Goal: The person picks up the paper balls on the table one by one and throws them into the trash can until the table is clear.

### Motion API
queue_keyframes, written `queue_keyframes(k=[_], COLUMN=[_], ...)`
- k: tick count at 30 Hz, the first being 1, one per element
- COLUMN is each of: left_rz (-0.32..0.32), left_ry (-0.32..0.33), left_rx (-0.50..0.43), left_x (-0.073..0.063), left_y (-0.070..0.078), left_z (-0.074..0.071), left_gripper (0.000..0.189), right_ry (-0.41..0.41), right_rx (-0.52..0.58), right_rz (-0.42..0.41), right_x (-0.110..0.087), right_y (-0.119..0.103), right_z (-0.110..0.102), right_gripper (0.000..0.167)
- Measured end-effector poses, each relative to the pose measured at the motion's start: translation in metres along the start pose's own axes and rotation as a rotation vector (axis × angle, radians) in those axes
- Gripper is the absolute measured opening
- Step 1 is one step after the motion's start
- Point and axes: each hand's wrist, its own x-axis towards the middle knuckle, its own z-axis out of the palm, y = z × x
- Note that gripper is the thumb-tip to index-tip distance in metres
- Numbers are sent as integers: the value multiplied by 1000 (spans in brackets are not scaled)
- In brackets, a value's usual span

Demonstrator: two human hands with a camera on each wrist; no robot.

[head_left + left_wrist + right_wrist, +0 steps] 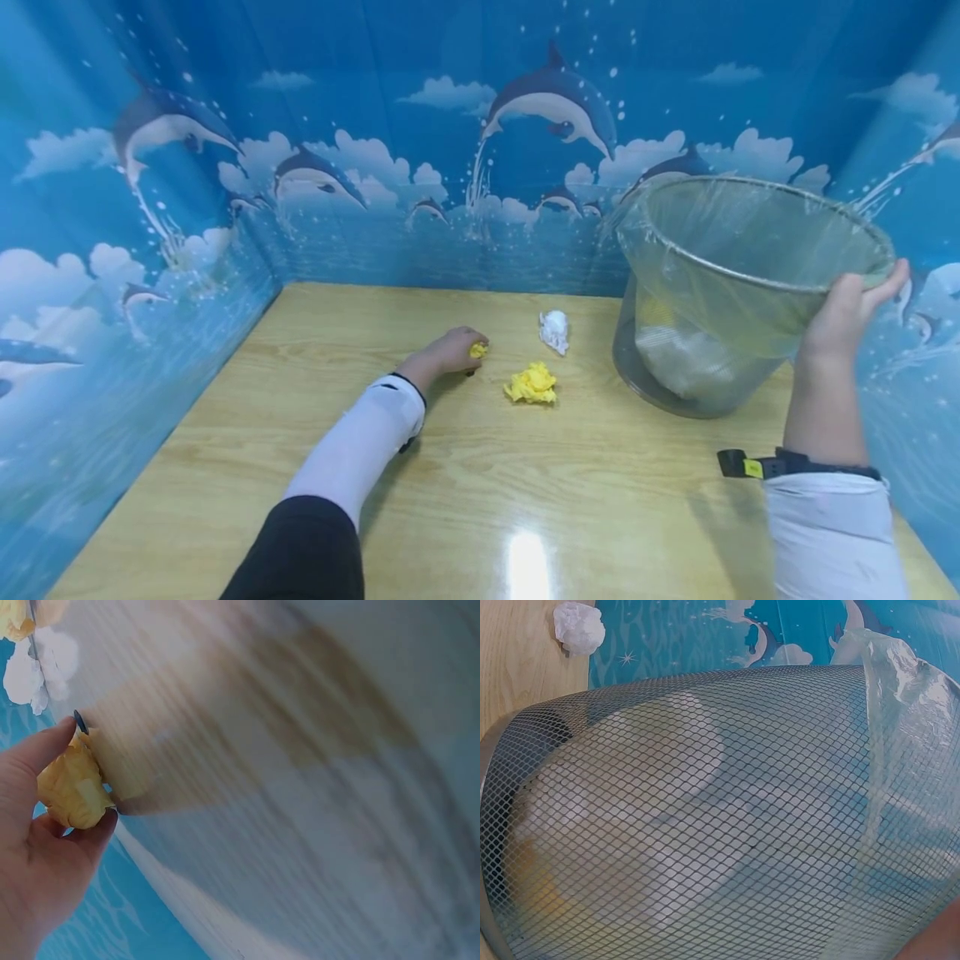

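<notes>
A small crumpled yellow paper ball (75, 787) sits between the thumb and fingers of my left hand (452, 350), low at the table. Just to its right lies a second crumpled yellow paper (532, 384), and behind that a crumpled white paper (554, 332). My right hand (847, 308) grips the rim of a mesh wastebasket (697, 392), which is tilted. A thin translucent bag (900, 682) lines the basket and folds over its rim. White and yellow crumpled stuff shows through the mesh inside.
The wooden table (450, 483) meets a blue dolphin-print curtain (360, 108) at the back and both sides. A bright light reflection (528, 567) lies on the table's near part.
</notes>
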Motion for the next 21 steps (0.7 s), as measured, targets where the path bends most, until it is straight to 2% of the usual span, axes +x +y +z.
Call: queue_keyframes(k=[6,16,21], left_rz=[-2,-18,-31], left_ry=[17,43,39], left_rx=[31,6,-3], left_x=[0,-3,-4], left_y=[0,1,1], left_z=[0,-2,-3], left_gripper=[45,39,38], right_ry=[6,-3,-57], right_rx=[-11,-19,9], right_rz=[6,26,61], right_x=[1,1,4], right_y=[-3,-2,-6], right_z=[1,-1,-5], right_gripper=[67,66,68])
